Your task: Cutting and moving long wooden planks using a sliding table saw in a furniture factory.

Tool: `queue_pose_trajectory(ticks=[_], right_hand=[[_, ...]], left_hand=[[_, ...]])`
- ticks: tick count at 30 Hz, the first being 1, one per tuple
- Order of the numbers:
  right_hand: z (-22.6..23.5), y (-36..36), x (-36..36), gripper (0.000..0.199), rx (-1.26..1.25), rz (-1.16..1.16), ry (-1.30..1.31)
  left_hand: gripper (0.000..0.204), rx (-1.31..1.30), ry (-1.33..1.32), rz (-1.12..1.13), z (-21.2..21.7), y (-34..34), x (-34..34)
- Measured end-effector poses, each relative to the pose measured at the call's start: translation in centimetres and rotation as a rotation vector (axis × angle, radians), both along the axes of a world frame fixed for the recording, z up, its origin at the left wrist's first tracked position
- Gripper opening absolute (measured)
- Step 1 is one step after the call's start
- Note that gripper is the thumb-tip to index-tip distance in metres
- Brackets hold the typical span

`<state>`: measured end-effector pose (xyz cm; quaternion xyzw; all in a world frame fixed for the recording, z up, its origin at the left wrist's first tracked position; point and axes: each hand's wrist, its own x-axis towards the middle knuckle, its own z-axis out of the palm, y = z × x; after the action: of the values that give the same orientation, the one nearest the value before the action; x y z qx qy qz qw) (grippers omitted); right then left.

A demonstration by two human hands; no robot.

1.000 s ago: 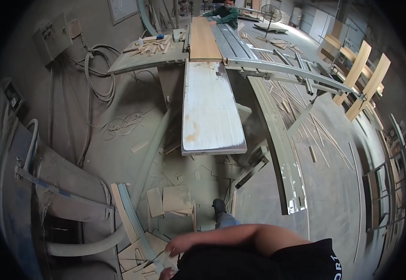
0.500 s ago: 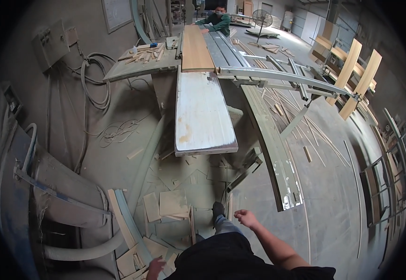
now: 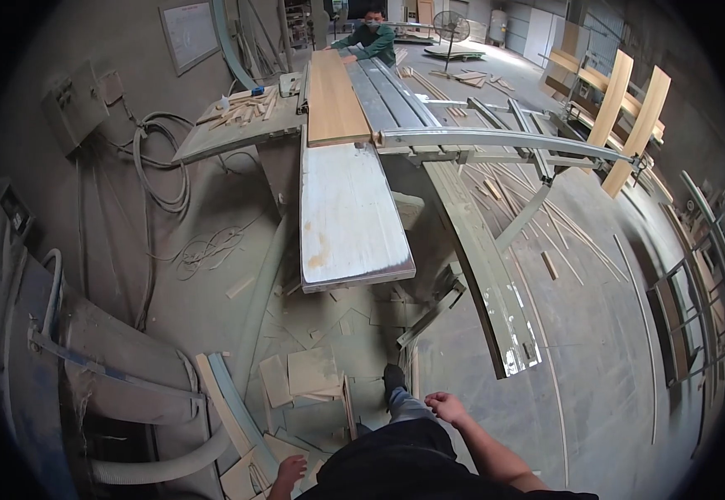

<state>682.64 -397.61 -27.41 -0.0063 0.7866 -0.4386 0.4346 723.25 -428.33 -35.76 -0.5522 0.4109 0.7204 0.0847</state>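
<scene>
My left hand hangs low beside my body, fingers apart, holding nothing. On the other side, my right hand is loosely closed with its fingers curled in, and no object shows in it. Ahead of me, a long wood-coloured board lies lengthwise on a sliding table saw. The board's near end rests by a white outfeed panel that juts toward me. Both hands are well apart from board and panel. A co-worker in a green top leans over the board's far end with a hand on it.
Wood offcuts lie on the saw's left wing. A metal rail extends toward me on the right. Scrap panels and strips litter the floor. Grey machinery with a hose stands at left; a fan is far back.
My view has shifted, so the saw and board appear lower and slightly farther left. My left hand has come up a little; my right hand stays curled at my side.
</scene>
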Motion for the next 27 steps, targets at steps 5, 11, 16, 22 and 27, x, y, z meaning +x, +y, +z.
queue_pose_trajectory(ticks=[5, 11, 16, 22, 27], right_hand=[[1.4, -1.2, -0.5, 0.03, 0.054, 0.139, 0.177], [6.7, -4.6, -0.2, 0.038, 0.094, 0.372, 0.287], [9.8, -7.3, -0.3, 0.037, -0.03, 0.573, 0.38], [14.2, -9.2, -1.1, 0.037, -0.266, 0.666, 0.496], [18.5, -10.7, -2.8, 0.035, -0.35, 0.75, 0.562]], left_hand=[[0.034, -0.033, -0.157, -0.084, -2.5, 1.5, 1.4], [0.035, -0.268, 0.269, -0.308, -2.8, 0.0, 2.1], [0.034, -0.052, -0.074, 0.031, -0.2, -0.6, -2.3], [0.036, -0.135, -0.13, -0.041, 1.5, -0.5, -5.1], [0.038, -0.144, -0.105, -0.038, 2.2, -1.5, -5.6]])
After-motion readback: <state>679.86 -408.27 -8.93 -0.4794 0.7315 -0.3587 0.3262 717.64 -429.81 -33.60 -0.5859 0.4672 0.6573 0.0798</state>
